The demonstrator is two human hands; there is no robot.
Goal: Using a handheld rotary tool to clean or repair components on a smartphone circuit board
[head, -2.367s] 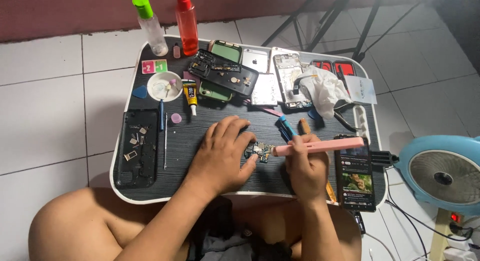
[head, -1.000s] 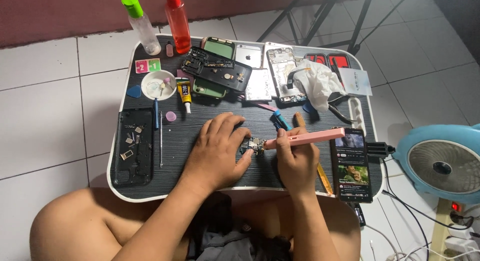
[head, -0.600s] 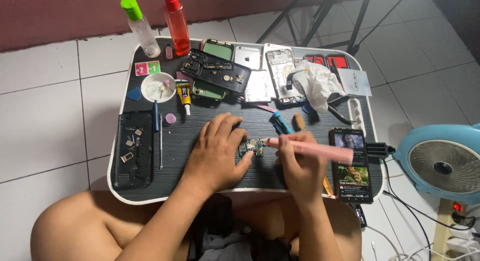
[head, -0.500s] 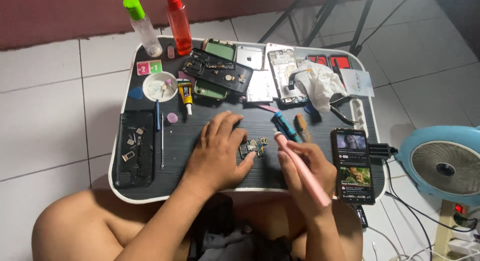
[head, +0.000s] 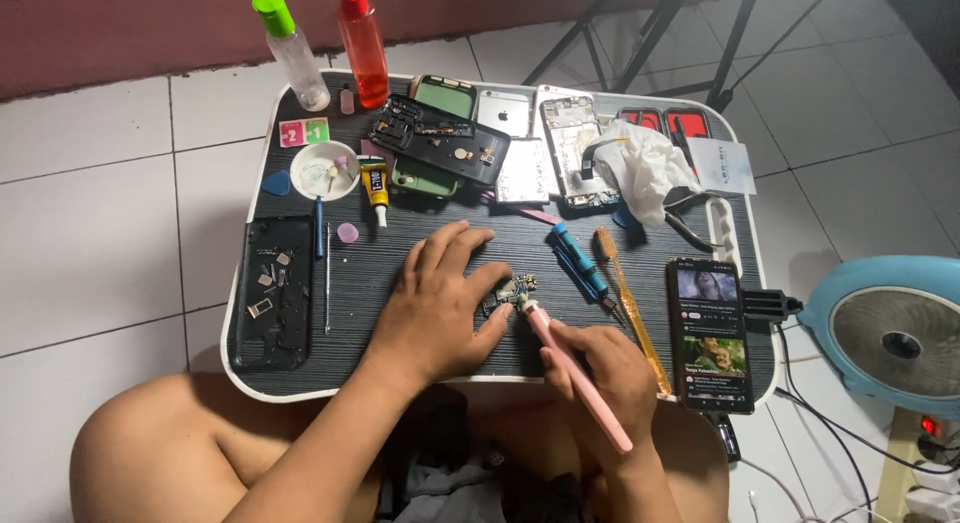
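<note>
Head camera looks straight down on a small black lap table set over the person's legs. Left hand lies flat on the tabletop, fingers spread and loosely open, its fingertips pinning a small circuit board near the middle of the table. Right hand is curled tight around a pink pen-shaped tool, held like a pencil, and the tool's tip sits right on the board's near edge. So the board is caught between the two hands, touching both the left fingers and the tool tip.

Just right of the board lie a blue-handled screwdriver and an amber toothbrush, side by side and angled. Further right, a phone with its screen lit rests at the table's edge. At the left edge sits a dark phone back cover with small loose parts in it. Along the far side: a white dish, a yellow glue tube, several opened phones, a crumpled white tissue, a clear bottle with a green cap and a red bottle. A blue fan stands on the tiled floor to the right.
</note>
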